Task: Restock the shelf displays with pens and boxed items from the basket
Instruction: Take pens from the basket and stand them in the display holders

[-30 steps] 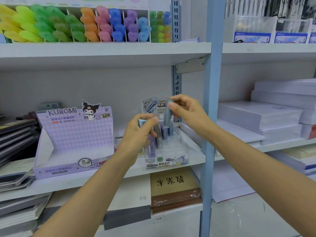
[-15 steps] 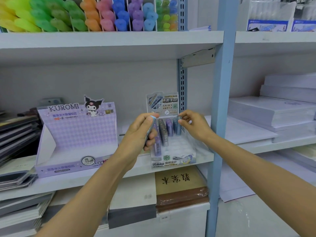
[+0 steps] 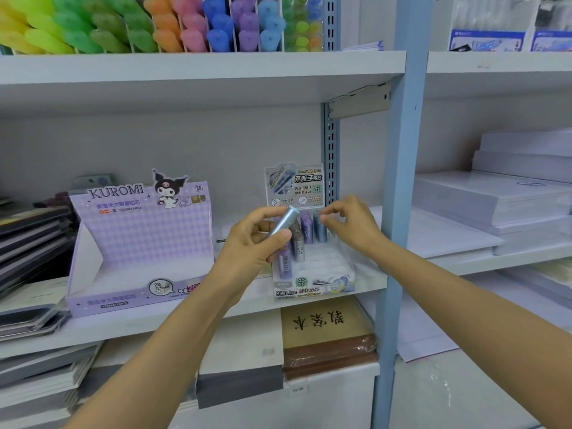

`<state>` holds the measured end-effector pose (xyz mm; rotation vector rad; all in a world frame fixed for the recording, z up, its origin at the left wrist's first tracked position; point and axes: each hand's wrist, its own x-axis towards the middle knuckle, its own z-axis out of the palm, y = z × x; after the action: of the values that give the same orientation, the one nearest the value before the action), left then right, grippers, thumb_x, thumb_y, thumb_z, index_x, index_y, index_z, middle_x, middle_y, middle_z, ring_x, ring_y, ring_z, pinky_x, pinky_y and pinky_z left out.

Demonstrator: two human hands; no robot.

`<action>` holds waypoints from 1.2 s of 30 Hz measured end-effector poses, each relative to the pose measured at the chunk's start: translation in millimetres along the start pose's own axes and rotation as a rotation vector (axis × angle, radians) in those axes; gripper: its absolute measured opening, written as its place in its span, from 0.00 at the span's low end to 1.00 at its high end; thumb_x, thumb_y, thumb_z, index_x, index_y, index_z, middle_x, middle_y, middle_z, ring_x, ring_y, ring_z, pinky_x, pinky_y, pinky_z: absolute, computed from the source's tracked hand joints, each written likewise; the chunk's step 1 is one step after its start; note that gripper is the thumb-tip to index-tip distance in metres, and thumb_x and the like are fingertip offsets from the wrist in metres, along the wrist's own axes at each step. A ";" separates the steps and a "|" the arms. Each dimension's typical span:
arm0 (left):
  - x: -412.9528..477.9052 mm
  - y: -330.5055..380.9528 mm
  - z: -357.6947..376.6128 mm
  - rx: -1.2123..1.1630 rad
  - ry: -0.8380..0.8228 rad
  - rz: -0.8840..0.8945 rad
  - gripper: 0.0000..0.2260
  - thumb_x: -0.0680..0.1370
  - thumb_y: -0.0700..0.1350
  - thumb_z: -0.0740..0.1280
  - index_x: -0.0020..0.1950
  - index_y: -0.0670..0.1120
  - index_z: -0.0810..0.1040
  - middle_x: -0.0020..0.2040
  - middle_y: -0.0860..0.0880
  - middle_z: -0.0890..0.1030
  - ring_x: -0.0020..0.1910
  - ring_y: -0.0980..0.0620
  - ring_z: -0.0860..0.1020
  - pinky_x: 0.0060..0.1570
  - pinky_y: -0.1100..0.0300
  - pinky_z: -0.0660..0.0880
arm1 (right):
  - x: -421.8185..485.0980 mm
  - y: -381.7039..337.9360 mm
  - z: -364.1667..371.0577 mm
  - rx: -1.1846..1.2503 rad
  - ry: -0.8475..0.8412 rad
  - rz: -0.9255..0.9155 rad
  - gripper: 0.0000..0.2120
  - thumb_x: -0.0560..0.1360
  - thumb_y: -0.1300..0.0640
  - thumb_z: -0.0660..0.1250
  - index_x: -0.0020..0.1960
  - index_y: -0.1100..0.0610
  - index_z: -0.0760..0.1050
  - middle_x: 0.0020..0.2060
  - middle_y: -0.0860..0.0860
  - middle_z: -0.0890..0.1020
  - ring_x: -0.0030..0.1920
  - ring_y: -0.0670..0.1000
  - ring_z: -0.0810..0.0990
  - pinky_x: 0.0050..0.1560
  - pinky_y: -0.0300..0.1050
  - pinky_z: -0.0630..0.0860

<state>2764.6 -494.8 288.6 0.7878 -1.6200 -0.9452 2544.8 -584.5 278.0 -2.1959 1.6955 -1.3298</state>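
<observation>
- Head view: two bare forearms reach in from the lower edge toward the middle shelf [image 3: 173,323].
- Left hand [image 3: 247,246]: fingers and thumb curled round a pale blue tube [image 3: 284,222], held tilted in the air, upper end pointing up and right, just in front of the display tray.
- Right hand [image 3: 353,226]: thumb and forefinger closed on the cap of a standing blue tube [image 3: 320,232], which sits upright in the back row of the tray.
- Hands are apart, one either side of the tray's rear rows.
- Clear display tray [image 3: 325,274]: rests on the middle shelf against the blue upright post [image 3: 399,212]; a few purple and grey tubes stand in its left and rear slots; printed header card stands behind.
- Kuromi display box [image 3: 139,243]: lilac, open-fronted, on the same shelf left of the tray, apart from it.
- Dark notebooks [image 3: 31,236]: stacked at the far left of that shelf.
- Brown-wrapped book [image 3: 328,329]: on the shelf below, under the tray.
- White paper stacks [image 3: 495,196]: in the bay right of the post.
- Coloured highlighters [image 3: 154,29]: packed in divided rows on the upper shelf.
</observation>
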 end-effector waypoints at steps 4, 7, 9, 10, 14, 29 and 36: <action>0.1 4.5 3.1 0.079 0.033 0.034 0.15 0.74 0.37 0.72 0.56 0.52 0.80 0.50 0.46 0.78 0.40 0.55 0.79 0.34 0.70 0.73 | -13.7 -33.2 -24.7 0.521 -0.079 0.000 0.13 0.79 0.48 0.64 0.54 0.56 0.79 0.41 0.50 0.82 0.39 0.46 0.78 0.42 0.41 0.76; 0.0 6.8 8.8 0.132 0.110 0.071 0.17 0.72 0.36 0.75 0.57 0.49 0.78 0.50 0.45 0.79 0.44 0.55 0.79 0.37 0.69 0.75 | -24.6 -53.4 -37.8 0.753 -0.392 -0.009 0.15 0.78 0.47 0.63 0.53 0.57 0.79 0.38 0.54 0.82 0.35 0.49 0.79 0.39 0.40 0.77; -1.6 8.2 12.5 0.157 0.183 0.129 0.19 0.70 0.36 0.76 0.58 0.47 0.76 0.46 0.47 0.80 0.42 0.59 0.78 0.38 0.70 0.75 | -30.1 -59.1 -40.2 0.782 -0.464 -0.054 0.09 0.79 0.55 0.64 0.50 0.59 0.79 0.37 0.55 0.81 0.36 0.50 0.79 0.42 0.40 0.78; -2.4 9.2 14.0 0.149 0.215 0.151 0.20 0.70 0.36 0.76 0.58 0.48 0.75 0.45 0.49 0.80 0.40 0.62 0.79 0.37 0.70 0.75 | -32.5 -60.2 -40.7 0.817 -0.459 -0.061 0.07 0.79 0.58 0.64 0.49 0.60 0.79 0.37 0.55 0.81 0.36 0.49 0.80 0.42 0.40 0.79; -3.5 17.1 12.8 -0.040 0.303 0.102 0.18 0.72 0.38 0.75 0.59 0.45 0.76 0.45 0.51 0.83 0.39 0.61 0.80 0.37 0.69 0.75 | -38.6 -59.3 -42.3 0.989 -0.375 -0.064 0.06 0.74 0.63 0.69 0.51 0.62 0.78 0.42 0.55 0.84 0.39 0.51 0.83 0.45 0.39 0.80; -5.5 20.5 24.5 0.154 0.146 0.209 0.07 0.77 0.41 0.70 0.48 0.53 0.83 0.41 0.58 0.85 0.42 0.60 0.79 0.42 0.69 0.75 | -48.0 -73.1 -47.4 0.743 -0.209 -0.196 0.13 0.78 0.58 0.66 0.63 0.57 0.77 0.54 0.52 0.82 0.52 0.49 0.81 0.49 0.41 0.78; -10.5 -3.9 20.8 1.001 0.102 0.389 0.22 0.81 0.49 0.62 0.75 0.47 0.64 0.73 0.50 0.69 0.72 0.52 0.64 0.70 0.54 0.60 | -30.2 -57.4 -44.5 0.654 0.073 -0.149 0.07 0.78 0.62 0.67 0.55 0.57 0.79 0.48 0.54 0.82 0.47 0.47 0.80 0.47 0.38 0.78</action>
<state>2746.8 -483.7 277.6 1.0800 -2.0362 0.2459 2558.7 -518.4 318.2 -1.9127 0.9189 -1.7047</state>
